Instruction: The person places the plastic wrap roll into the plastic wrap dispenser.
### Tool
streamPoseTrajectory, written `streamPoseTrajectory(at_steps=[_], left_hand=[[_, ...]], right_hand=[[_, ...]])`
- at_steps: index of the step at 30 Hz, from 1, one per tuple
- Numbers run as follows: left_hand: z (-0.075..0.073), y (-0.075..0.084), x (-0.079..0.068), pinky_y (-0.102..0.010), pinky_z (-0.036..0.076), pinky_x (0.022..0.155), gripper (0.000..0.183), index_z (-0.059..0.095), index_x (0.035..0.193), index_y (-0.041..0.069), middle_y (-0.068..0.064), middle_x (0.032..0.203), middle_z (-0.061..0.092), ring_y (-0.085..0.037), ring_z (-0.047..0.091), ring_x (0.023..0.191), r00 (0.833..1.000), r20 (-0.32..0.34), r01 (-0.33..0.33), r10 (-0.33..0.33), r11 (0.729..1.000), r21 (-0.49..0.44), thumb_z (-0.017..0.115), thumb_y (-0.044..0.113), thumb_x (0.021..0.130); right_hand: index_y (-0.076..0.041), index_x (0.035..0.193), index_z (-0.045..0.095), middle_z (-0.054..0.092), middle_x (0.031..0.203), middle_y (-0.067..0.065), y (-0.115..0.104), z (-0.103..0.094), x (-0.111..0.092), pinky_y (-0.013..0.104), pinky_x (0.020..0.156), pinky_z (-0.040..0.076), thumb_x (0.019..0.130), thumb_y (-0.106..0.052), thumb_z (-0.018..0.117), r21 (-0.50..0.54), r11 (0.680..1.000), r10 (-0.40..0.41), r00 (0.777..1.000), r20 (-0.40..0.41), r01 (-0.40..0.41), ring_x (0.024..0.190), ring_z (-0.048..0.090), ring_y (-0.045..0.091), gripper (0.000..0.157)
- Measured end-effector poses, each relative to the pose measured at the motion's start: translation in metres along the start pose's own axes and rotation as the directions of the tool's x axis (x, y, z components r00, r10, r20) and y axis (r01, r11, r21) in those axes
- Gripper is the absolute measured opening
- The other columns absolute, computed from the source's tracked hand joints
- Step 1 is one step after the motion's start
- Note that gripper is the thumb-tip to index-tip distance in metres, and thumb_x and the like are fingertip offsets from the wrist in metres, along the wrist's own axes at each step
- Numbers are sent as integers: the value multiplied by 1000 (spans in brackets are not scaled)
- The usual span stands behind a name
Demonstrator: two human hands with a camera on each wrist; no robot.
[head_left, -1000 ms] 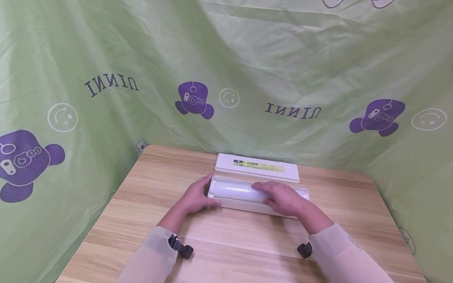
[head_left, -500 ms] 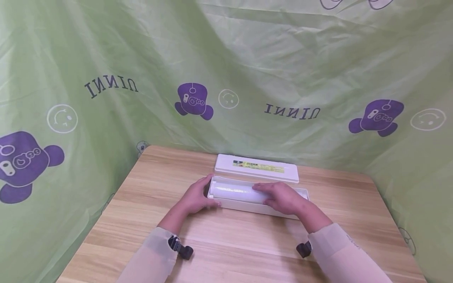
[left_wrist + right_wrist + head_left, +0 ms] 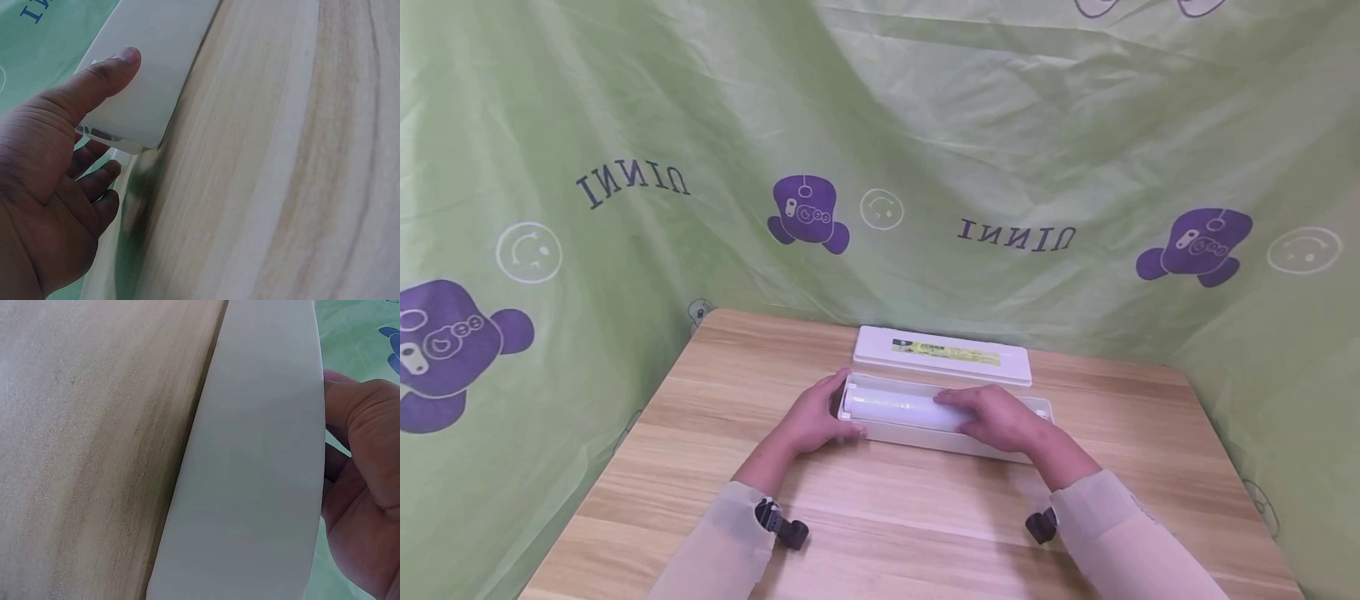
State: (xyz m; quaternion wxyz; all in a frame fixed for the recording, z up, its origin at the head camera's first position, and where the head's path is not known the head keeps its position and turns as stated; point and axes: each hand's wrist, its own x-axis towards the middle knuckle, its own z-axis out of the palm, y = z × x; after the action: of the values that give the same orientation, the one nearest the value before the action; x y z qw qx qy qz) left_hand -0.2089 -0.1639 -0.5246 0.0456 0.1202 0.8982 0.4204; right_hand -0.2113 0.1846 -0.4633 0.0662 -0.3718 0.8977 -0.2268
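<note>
A long white box (image 3: pixel 917 435) lies lidless on the table, with a glossy white roll of cling film (image 3: pixel 891 406) inside. My left hand (image 3: pixel 814 418) grips the box's left end, thumb on the front wall and fingers around the end. In the left wrist view, that thumb presses on the smooth box wall (image 3: pixel 156 75). My right hand (image 3: pixel 1000 419) reaches over the front wall and holds the roll near its middle, hiding part of it. The right wrist view shows the outer box wall (image 3: pixel 250 456), with the right fingertips hidden behind its top edge.
Behind the box lies its white lid (image 3: pixel 880 346), with a yellow-green label (image 3: pixel 947 353). The wooden table (image 3: pixel 880 525) backs onto a green curtain (image 3: pixel 925 108) with purple prints, which also hangs at both sides.
</note>
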Motion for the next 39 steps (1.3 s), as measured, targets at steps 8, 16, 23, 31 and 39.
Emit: streamPoseTrajectory(at_steps=[8, 16, 23, 31, 39], left_hand=[[0, -1, 0, -46, 26, 115, 119, 33, 154, 30, -7, 151, 41, -27, 37, 138, 1000, -3, -9, 9, 1000, -10, 90, 59, 53], [-2, -1, -1, -49, 27, 115, 121, 34, 154, 26, -9, 150, 43, -29, 39, 137, 1000, -6, -15, 15, 1000, -23, 90, 60, 53], [0, 0, 0, -46, 26, 116, 123, 33, 155, 24, -9, 152, 41, -28, 37, 138, 1000, -1, -2, 2, 1000, -2, 90, 61, 52], [1, -1, 2, -47, 26, 116, 123, 33, 154, 27, -8, 151, 42, -28, 37, 138, 1000, 2, 8, -8, 1000, -3, 90, 62, 51], [0, 1, 1, -48, 26, 115, 124, 33, 155, 25, -9, 151, 41, -29, 37, 138, 1000, 4, 7, -7, 1000, -6, 90, 60, 51]], right_hand=[[-17, 132, 64, 59, 136, 0, -2, -3, -1, 42, 104, 44, 84, -11, 77, -25, 1000, -5, 1000, -19, 5, 125, 55, 22, 50], [-14, 131, 64, 61, 134, 2, -4, -10, -9, 45, 104, 44, 83, -15, 79, -38, 999, 35, 997, -75, -38, 124, 56, 24, 50], [-14, 130, 65, 64, 129, 0, 0, -8, -23, 44, 103, 46, 83, -17, 80, -50, 996, 61, 987, -151, -69, 122, 57, 23, 49], [-15, 130, 65, 63, 130, 1, 2, -6, -38, 44, 104, 45, 86, -21, 77, -17, 994, 99, 969, -227, -106, 123, 57, 22, 46], [-14, 129, 65, 64, 129, 3, 4, -3, -47, 44, 102, 46, 85, -21, 78, -16, 994, 100, 954, -282, -108, 120, 59, 23, 47]])
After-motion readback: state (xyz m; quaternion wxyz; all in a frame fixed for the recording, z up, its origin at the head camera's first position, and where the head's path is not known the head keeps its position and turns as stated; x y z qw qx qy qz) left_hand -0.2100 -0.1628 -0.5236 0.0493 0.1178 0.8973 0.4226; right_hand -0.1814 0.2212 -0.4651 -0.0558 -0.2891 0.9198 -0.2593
